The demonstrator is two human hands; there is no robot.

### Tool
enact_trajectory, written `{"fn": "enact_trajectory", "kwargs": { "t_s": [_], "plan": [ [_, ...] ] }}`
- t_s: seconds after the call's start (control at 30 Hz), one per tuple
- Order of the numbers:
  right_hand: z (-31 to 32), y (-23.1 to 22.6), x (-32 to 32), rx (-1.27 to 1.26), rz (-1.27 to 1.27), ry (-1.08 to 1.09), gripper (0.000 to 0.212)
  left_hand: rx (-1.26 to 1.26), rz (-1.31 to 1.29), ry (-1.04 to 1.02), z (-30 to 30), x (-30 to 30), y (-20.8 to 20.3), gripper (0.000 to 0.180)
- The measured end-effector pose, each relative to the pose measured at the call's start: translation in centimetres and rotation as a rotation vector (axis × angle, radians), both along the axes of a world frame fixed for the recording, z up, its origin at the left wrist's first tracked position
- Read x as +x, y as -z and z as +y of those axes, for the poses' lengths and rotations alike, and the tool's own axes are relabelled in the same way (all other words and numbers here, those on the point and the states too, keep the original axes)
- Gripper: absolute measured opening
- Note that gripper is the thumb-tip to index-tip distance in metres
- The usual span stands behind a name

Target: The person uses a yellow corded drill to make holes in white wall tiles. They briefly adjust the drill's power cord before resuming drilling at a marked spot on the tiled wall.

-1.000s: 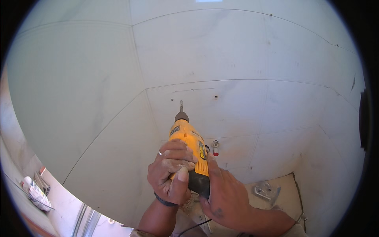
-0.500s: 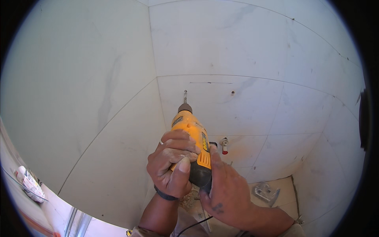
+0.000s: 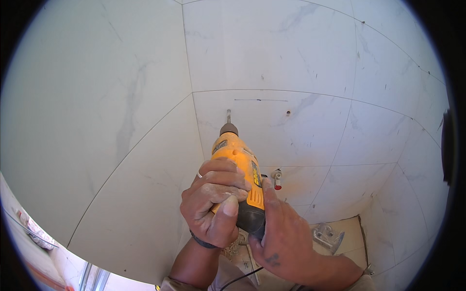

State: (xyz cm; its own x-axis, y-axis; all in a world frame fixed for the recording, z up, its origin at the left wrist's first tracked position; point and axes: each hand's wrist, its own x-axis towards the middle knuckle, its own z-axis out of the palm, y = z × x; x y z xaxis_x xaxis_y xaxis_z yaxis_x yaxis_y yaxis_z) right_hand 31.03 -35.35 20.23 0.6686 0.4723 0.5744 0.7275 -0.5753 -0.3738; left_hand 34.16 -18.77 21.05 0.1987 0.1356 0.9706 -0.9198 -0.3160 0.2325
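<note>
A yellow and black corded power drill (image 3: 235,148) points away from me at the tiled wall (image 3: 310,128). My left hand (image 3: 216,199) wraps round the drill's body from the left, a ring on one finger and a dark band at the wrist. Behind the motor housing, my right hand (image 3: 284,218) grips the rear handle, its lower fingers hidden. The drill bit (image 3: 228,116) reaches the wall near the inner corner; whether its tip is in the tile I cannot tell. To its right are a drilled hole (image 3: 288,113) and a pencil line (image 3: 260,100).
A small valve with a red end (image 3: 277,179) sticks out of the wall right of the drill. A clear plastic package (image 3: 328,237) lies on the floor at lower right. The drill's black cord (image 3: 241,278) trails down between my arms. A white bag (image 3: 40,235) stands at far left.
The drill and both hands have shifted very slightly right and down in the picture. The bit looks blurred now, where its spiral showed before. Both grips are the same.
</note>
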Motion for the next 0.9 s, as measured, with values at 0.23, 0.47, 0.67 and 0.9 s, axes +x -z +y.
{"fn": "enact_trajectory", "kwargs": {
  "t_s": [0.23, 0.47, 0.67, 0.9],
  "plan": [
    [0.1, -0.1, 0.1, -0.006, -0.024, 0.006, 0.103, 0.012, -0.016, 0.012, 0.1, 0.2, 0.0, 0.029],
    [0.5, -0.2, 0.4, -0.018, -0.06, -0.02, 0.1, -0.031, -0.078, 0.048, 1.2, 1.1, 0.9, 0.026],
    [1.5, -1.0, 1.0, -0.063, -0.05, -0.073, 0.101, -0.074, -0.071, 0.078, 2.5, 1.7, 1.7, 0.027],
    [1.3, -1.9, 0.7, -0.225, -0.049, -0.055, 0.101, -0.141, -0.09, 0.099, 2.3, 1.4, 2.0, 0.024]
  ]
}}
